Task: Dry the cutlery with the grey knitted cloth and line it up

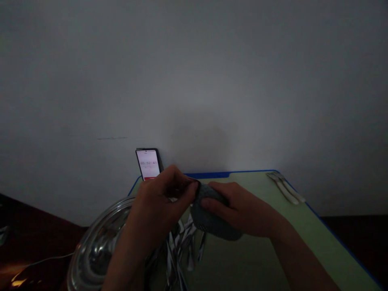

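Note:
My left hand (160, 198) is closed in a pinch over the middle of a green table (260, 258); what it pinches is hidden by the fingers. My right hand (236, 210) grips a grey cloth (212, 222) bunched against the left fingertips. Below the hands lies a heap of several metal utensils (182, 250).
A large steel bowl (97, 246) sits at the table's left edge. A phone (148, 163) with a lit timer screen leans on the wall behind. Two pale utensils (286, 188) lie at the far right corner. The table has a blue rim. The room is dim.

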Available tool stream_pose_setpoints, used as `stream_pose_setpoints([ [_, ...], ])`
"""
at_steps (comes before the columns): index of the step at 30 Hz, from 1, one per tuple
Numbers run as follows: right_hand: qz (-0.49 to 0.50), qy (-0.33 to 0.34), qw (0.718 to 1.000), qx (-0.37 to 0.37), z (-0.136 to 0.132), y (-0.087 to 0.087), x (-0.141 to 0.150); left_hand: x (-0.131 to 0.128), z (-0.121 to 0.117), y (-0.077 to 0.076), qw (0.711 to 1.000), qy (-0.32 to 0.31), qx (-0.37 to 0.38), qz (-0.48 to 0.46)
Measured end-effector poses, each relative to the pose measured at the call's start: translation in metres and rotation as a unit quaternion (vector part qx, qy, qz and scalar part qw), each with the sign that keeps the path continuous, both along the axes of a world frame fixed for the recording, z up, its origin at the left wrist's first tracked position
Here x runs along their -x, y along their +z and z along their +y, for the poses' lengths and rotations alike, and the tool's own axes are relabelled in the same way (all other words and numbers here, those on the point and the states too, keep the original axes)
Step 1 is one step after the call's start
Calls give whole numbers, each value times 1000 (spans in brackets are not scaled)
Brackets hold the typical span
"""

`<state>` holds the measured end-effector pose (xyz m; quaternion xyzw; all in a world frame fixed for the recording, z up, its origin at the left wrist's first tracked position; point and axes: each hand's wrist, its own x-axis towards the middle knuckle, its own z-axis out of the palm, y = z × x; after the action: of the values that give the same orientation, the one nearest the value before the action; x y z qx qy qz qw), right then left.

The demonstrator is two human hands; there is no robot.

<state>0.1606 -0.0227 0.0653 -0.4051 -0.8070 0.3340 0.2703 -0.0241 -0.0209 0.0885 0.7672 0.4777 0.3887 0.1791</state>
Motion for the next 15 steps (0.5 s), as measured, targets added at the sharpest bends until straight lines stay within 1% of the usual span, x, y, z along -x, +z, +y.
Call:
stream_pose_setpoints([
  [3,-35,-5,999,3,-2,2,-3,3,0,0,996,-48,42,70],
  [6,-79,-15,997,-6,-4,3,-5,5,-2,-2,973,-132,89,169],
  [7,-88,-15,996,-11,-4,2,-5,5,-2,-3,965,-150,95,191],
  [9,-91,-8,996,-24,-5,2,-2,4,-4,-4,959,-159,97,213],
  [11,-81,6,996,-32,-7,2,0,3,-5,-4,960,-152,91,219],
  [15,-99,12,994,-42,-9,4,-2,3,-4,-1,958,-169,45,229],
])
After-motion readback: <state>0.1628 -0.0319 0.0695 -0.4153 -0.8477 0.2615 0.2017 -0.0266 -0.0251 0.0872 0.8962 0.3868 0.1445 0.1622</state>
